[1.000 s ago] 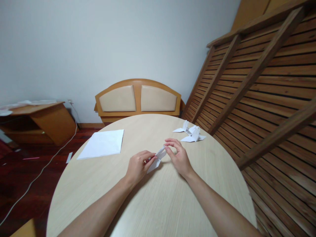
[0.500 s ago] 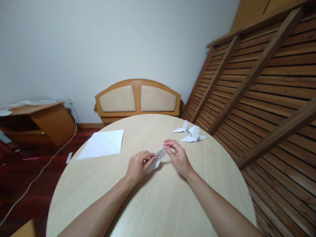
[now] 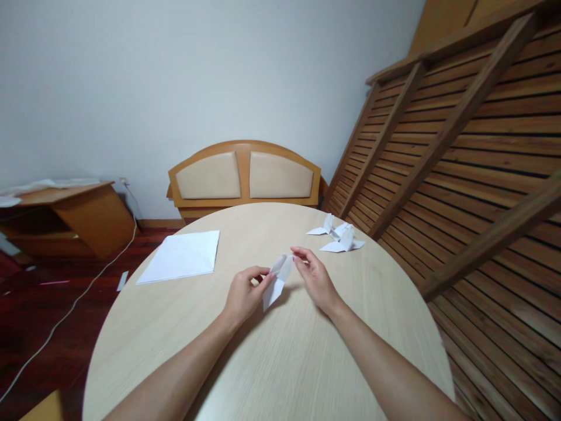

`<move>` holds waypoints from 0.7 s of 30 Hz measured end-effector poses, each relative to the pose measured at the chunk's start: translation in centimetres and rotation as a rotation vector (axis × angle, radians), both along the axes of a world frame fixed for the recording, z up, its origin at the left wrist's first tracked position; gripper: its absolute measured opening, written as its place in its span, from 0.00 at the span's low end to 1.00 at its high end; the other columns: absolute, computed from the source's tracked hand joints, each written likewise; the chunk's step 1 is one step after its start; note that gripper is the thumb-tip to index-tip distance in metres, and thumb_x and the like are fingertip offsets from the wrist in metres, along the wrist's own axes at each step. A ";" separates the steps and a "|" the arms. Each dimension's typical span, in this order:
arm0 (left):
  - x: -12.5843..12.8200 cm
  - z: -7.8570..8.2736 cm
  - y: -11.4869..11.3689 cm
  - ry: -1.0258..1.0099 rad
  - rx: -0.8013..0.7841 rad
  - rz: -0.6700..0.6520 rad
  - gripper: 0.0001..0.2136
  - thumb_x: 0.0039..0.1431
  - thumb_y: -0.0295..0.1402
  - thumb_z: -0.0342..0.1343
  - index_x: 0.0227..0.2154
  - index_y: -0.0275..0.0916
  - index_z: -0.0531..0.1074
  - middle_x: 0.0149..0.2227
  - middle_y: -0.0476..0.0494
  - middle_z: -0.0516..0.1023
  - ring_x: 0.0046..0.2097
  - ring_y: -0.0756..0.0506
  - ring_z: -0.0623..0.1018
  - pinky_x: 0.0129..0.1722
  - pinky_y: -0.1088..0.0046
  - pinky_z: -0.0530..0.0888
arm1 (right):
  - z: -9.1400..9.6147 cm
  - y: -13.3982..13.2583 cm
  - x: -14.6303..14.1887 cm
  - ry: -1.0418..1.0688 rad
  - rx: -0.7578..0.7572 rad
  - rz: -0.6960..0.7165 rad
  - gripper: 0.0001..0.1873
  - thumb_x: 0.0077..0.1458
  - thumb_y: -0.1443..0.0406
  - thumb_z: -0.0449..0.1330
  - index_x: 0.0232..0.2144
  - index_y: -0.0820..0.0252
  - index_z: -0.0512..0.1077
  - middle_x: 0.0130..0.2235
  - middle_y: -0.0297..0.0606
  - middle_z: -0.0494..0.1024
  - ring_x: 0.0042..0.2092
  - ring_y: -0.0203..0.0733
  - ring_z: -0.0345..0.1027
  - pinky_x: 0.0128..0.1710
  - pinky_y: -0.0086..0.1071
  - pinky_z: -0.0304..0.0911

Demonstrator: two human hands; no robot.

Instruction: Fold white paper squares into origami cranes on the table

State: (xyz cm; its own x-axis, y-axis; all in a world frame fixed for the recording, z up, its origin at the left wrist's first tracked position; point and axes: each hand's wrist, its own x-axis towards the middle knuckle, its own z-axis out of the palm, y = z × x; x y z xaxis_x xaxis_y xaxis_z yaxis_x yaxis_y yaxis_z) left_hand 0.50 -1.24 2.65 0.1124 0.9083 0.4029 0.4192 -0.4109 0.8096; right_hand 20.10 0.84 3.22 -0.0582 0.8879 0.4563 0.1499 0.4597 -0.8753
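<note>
A small folded white paper piece (image 3: 276, 282) is held just above the round light-wood table (image 3: 272, 351), near its middle. My left hand (image 3: 243, 294) pinches the piece at its left side with thumb and fingers closed. My right hand (image 3: 314, 279) pinches a flap at its upper right tip, fingers curled. The piece stands tilted, its lower point toward the tabletop.
A stack of white sheets (image 3: 182, 255) lies at the table's far left. Two finished folded paper figures (image 3: 338, 235) sit at the far right edge. Behind the table stands a padded wooden headboard (image 3: 244, 174); a slatted bed frame (image 3: 460, 152) leans at right. A low cabinet (image 3: 65, 216) and cable are at left.
The paper piece has been raised and turned more upright between my hands, its upper flap pulled up and open. Both hands shifted slightly away from me.
</note>
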 end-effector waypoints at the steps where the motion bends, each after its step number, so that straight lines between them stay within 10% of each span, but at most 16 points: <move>1: 0.0 0.0 0.0 -0.049 -0.027 0.009 0.15 0.60 0.43 0.57 0.38 0.37 0.80 0.36 0.41 0.83 0.33 0.45 0.77 0.34 0.70 0.72 | 0.0 0.0 0.0 -0.002 -0.017 -0.009 0.15 0.62 0.55 0.56 0.47 0.56 0.71 0.44 0.41 0.77 0.46 0.43 0.72 0.47 0.38 0.67; 6: 0.0 0.2 0.3 -0.275 -0.146 0.030 0.19 0.56 0.47 0.59 0.36 0.34 0.79 0.35 0.39 0.83 0.32 0.45 0.78 0.29 0.72 0.72 | 0.1 -1.0 -0.1 -0.170 -0.065 0.097 0.13 0.61 0.62 0.56 0.48 0.57 0.69 0.29 0.31 0.76 0.34 0.39 0.72 0.38 0.34 0.67; 21: 0.3 0.1 0.4 -0.364 -0.199 -0.085 0.16 0.52 0.46 0.63 0.28 0.34 0.77 0.28 0.43 0.79 0.29 0.48 0.76 0.31 0.72 0.72 | -0.6 -0.9 -1.1 -0.029 -0.095 0.187 0.14 0.55 0.63 0.62 0.45 0.58 0.73 0.40 0.40 0.82 0.41 0.42 0.76 0.43 0.37 0.71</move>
